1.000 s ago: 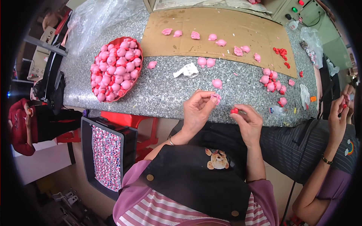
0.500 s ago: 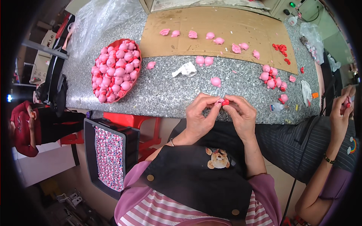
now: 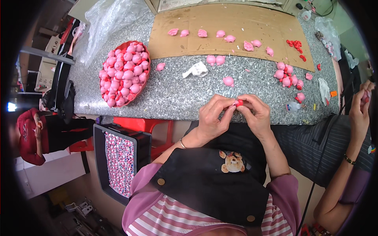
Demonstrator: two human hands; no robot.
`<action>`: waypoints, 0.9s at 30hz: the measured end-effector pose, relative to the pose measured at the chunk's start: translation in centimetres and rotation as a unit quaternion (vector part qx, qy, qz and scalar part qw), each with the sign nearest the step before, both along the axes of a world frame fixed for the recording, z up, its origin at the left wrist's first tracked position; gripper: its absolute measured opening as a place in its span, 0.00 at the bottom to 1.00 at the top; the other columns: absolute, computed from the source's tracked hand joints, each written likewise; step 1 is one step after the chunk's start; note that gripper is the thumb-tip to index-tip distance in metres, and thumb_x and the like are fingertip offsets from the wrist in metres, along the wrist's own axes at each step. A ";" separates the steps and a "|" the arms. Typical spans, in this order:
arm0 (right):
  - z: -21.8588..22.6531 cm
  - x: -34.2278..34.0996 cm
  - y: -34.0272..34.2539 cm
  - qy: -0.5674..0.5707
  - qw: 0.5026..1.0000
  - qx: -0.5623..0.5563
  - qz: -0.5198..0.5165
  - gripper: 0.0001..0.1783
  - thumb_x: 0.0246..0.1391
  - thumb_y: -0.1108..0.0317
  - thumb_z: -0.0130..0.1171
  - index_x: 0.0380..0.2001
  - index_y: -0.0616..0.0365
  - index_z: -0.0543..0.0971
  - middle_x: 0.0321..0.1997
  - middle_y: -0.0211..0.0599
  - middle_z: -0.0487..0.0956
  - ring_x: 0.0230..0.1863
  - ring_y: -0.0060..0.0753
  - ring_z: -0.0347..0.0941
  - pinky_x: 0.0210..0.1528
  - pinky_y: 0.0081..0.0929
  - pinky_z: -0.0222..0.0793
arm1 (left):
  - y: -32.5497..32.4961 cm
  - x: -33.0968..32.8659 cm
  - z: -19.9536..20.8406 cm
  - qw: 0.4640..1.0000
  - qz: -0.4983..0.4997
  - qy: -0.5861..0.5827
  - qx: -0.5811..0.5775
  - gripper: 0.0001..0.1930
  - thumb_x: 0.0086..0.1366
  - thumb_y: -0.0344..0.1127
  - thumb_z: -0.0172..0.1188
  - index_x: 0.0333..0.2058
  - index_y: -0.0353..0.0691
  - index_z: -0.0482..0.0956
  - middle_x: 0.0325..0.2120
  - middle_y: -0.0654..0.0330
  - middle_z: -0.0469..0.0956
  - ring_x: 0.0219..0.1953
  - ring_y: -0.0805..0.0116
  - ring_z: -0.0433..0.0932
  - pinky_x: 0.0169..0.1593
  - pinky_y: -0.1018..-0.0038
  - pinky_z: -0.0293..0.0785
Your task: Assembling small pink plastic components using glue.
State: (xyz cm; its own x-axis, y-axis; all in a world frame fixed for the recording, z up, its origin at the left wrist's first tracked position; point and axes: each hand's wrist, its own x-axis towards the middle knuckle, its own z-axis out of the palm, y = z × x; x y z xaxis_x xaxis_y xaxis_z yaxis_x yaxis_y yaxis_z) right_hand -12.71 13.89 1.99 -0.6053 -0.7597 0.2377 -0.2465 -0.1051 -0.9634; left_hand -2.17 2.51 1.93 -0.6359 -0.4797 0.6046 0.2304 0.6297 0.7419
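Note:
Over the table's near edge my two hands meet, fingertips almost touching. My left hand (image 3: 215,118) pinches a small pink piece (image 3: 236,102), mostly covered by the fingers. Against it sits a small glossy red piece (image 3: 240,102), gripped between the thumb and fingers of my right hand (image 3: 256,117). How the two pieces join is hidden. Just beyond my hands lies a round pink piece with small nubs (image 3: 228,81). To the right is a cluster of pink balls with red parts (image 3: 286,74).
A red bowl (image 3: 147,74) heaped with pink-and-red balls stands at left. Cardboard (image 3: 189,19) across the back holds pink pieces and small red pieces (image 3: 295,46). Crumpled white tissue (image 3: 195,70) lies mid-table. A black crate (image 3: 142,147) is below left; a co-worker's arm (image 3: 356,118) is at right.
The whole view has shifted slightly. Both hands keep their pinch at nearly the same place, with the fingers turned a little around the pink and red pieces.

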 end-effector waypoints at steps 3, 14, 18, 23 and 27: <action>0.4 -0.5 0.1 0.150 0.989 0.005 -0.008 0.11 0.48 0.81 0.59 0.38 0.66 0.76 0.35 0.38 0.77 0.38 0.26 0.77 0.38 0.20 0.74 | 0.0 -0.1 0.3 1.000 0.008 0.000 -0.027 0.11 0.51 0.20 0.62 0.35 0.35 0.76 0.26 0.57 0.76 0.26 0.70 0.76 0.27 0.79 0.73; 0.0 -0.3 0.3 -0.146 0.988 0.025 0.039 0.10 0.48 0.80 0.59 0.37 0.67 0.76 0.35 0.36 0.78 0.37 0.25 0.77 0.38 0.20 0.75 | 0.0 0.6 -0.1 0.992 -0.045 -0.080 0.084 0.05 0.56 0.21 0.59 0.33 0.31 0.76 0.29 0.57 0.73 0.29 0.74 0.77 0.33 0.79 0.76; 0.3 -0.5 0.1 -0.007 0.999 0.043 0.010 0.10 0.47 0.80 0.60 0.36 0.67 0.76 0.35 0.37 0.78 0.37 0.25 0.77 0.39 0.21 0.76 | -0.6 -0.2 -0.8 0.941 -0.119 -0.066 0.310 0.04 0.58 0.21 0.57 0.33 0.30 0.75 0.29 0.57 0.72 0.29 0.74 0.77 0.32 0.80 0.76; -0.3 -1.5 0.4 -0.121 0.990 0.044 0.065 0.11 0.49 0.81 0.58 0.38 0.66 0.75 0.35 0.35 0.78 0.37 0.22 0.76 0.40 0.19 0.74 | 0.0 0.0 -0.6 0.937 -0.118 -0.056 0.325 0.03 0.58 0.21 0.56 0.32 0.30 0.74 0.29 0.58 0.72 0.28 0.75 0.76 0.32 0.81 0.76; -1.3 -1.0 0.2 -0.206 0.974 0.048 0.076 0.11 0.51 0.81 0.56 0.40 0.65 0.73 0.35 0.33 0.78 0.38 0.18 0.74 0.42 0.16 0.72 | 0.3 0.2 -0.6 0.981 -0.052 -0.098 0.156 0.03 0.58 0.20 0.57 0.31 0.30 0.74 0.29 0.60 0.71 0.28 0.78 0.74 0.31 0.81 0.74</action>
State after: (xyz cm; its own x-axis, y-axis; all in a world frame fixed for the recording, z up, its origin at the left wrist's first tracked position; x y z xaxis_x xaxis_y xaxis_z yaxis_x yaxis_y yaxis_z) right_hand -13.73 14.12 0.70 -0.5126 -0.8551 -0.0783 0.1754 -0.0150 -0.9844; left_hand -2.02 2.77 1.34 -0.7808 -0.5486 0.2989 0.1145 0.3446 0.9317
